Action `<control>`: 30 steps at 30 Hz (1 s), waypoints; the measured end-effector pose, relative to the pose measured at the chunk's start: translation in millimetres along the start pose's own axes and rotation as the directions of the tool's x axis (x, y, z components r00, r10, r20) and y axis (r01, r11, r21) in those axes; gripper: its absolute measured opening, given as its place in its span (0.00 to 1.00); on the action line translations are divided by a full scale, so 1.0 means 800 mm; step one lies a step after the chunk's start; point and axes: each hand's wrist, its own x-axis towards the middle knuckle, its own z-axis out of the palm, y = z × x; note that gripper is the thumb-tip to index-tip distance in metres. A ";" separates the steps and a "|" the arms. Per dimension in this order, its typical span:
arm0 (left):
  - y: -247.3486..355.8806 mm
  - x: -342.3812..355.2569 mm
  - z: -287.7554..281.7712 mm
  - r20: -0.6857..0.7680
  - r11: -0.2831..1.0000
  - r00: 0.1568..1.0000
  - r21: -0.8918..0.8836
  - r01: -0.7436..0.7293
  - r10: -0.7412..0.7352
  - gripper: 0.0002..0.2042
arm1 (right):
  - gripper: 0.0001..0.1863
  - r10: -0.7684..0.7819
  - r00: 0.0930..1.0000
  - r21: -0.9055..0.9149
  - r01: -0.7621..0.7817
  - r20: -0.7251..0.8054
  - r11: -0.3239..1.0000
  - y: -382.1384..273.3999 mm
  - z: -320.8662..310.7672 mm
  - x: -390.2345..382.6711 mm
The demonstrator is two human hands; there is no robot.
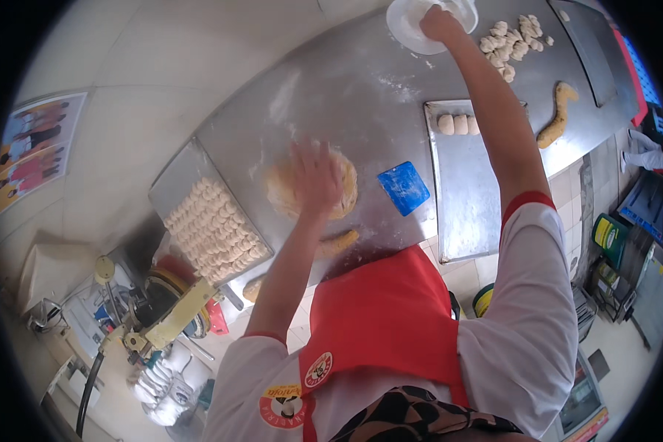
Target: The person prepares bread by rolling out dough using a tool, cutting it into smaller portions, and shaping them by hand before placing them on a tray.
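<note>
My left hand (318, 174) lies with spread fingers on a flattened round of dough (280, 193) in the middle of the steel table (258, 118). Beside it are a blue scraper (403, 188) and a yellowish dough rope (342, 241). My right hand (438, 24) reaches into a white bowl of flour (401, 22) at the far edge, its fingers curled and mostly hidden, so what they hold is unclear.
A tray (449, 214) holds a few dough pieces (457, 124). Another tray (210, 232) holds rows of shaped dough at left. Dough lumps (508, 44) and a bent rope (556, 110) lie right. A machine (162, 309) stands lower left; another person's legs (641, 151) show far right.
</note>
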 end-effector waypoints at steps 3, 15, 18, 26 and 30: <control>0.008 0.093 0.023 0.058 0.990 0.988 -0.004 0.144 -0.143 0.30 | 0.30 -0.040 0.980 -0.153 0.071 0.193 0.986 0.016 0.037 0.036; -0.164 -0.027 -0.071 -0.029 0.710 0.872 -0.593 0.379 -0.489 0.25 | 0.19 -0.068 0.893 0.889 -0.431 0.445 0.156 -0.096 0.058 -0.015; -0.189 -0.107 0.004 -0.167 0.825 0.850 -0.389 0.410 -0.500 0.25 | 0.20 -0.209 0.921 0.944 -0.309 0.328 0.119 -0.115 0.028 -0.102; -0.111 -0.067 -0.033 0.202 0.376 0.833 -0.820 0.431 -0.515 0.28 | 0.14 -0.390 0.921 0.786 0.255 -0.020 0.563 -0.330 0.020 -0.394; -0.134 -0.080 -0.006 -0.133 0.830 0.949 -0.530 0.175 -0.286 0.27 | 0.24 -0.626 0.765 0.513 0.601 -0.149 0.612 -0.361 0.003 -0.533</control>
